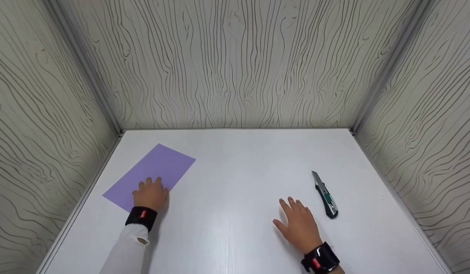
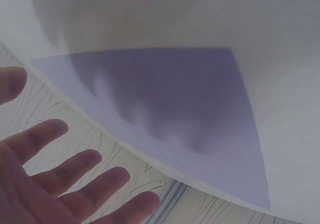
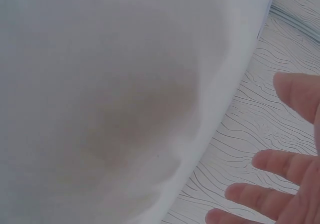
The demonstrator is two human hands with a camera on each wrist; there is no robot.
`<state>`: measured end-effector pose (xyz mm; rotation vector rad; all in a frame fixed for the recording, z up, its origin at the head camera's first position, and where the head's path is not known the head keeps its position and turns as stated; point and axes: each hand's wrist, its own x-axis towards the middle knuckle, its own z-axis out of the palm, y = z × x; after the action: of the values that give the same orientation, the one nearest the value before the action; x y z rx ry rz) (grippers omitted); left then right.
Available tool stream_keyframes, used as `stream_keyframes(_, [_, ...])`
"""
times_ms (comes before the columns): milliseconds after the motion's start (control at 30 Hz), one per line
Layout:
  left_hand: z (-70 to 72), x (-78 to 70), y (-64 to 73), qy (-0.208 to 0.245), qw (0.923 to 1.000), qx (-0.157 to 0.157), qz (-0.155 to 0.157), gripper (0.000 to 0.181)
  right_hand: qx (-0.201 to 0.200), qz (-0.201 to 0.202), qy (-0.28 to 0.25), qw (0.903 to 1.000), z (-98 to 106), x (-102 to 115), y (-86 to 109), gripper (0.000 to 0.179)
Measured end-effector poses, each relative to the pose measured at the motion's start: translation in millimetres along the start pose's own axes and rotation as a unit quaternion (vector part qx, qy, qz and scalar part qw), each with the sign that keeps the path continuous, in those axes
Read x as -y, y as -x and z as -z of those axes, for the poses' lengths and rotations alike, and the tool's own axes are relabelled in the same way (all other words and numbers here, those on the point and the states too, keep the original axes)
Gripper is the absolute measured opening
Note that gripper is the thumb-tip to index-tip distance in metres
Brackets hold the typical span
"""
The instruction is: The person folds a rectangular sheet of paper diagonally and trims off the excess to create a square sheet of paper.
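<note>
A sheet of purple paper (image 1: 155, 163) lies at an angle on the left part of the white table. Over its near right edge hovers my left hand (image 1: 150, 194), fingers spread and holding nothing; in the left wrist view its shadow falls across the paper (image 2: 165, 94). My right hand (image 1: 299, 226) is above the table at the right, its fingers extended and apart. Just beyond it to the right is a utility knife (image 1: 325, 198) with a black and green handle, its blade out and pointing away. The right wrist view shows bare fingers (image 3: 260, 199) over the white surface.
The white table (image 1: 235, 171) is enclosed by wood-grain panels at the back (image 1: 235, 64), left and right. Grey metal strips (image 1: 83, 64) run up the corners. The table's side edges lie close to the panels.
</note>
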<state>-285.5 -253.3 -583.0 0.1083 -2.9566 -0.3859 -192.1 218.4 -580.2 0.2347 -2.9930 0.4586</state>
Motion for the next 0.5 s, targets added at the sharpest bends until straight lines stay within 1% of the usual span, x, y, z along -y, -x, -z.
stream_keyframes(133, [-4.6, 12.7, -12.4, 0.006, 0.9987, 0.027, 0.042, 0.06, -0.028, 0.02, 0.01, 0.9994, -1, 1, 2.2, 0.062])
stream_keyframes(200, [-6.5, 17.9, -17.5, 0.007, 0.997, 0.046, 0.062, 0.065, -0.037, 0.025, 0.013, 0.9989, -2, 1, 3.6, 0.059])
stream_keyframes(267, [-7.6, 21.2, -20.9, -0.001, 0.995, 0.063, 0.077, 0.068, -0.041, 0.026, 0.015, 0.9987, -3, 0, 4.9, 0.056])
stream_keyframes(367, [-8.8, 22.8, -23.2, -0.004, 0.9909, 0.091, 0.098, 0.072, -0.044, 0.022, 0.016, 0.9987, -4, -1, 6.4, 0.051])
stream_keyframes(500, [-8.4, 17.2, -21.6, 0.003, 0.9872, 0.119, 0.106, 0.071, -0.049, 0.018, 0.014, 0.9985, -4, -1, 7.3, 0.047])
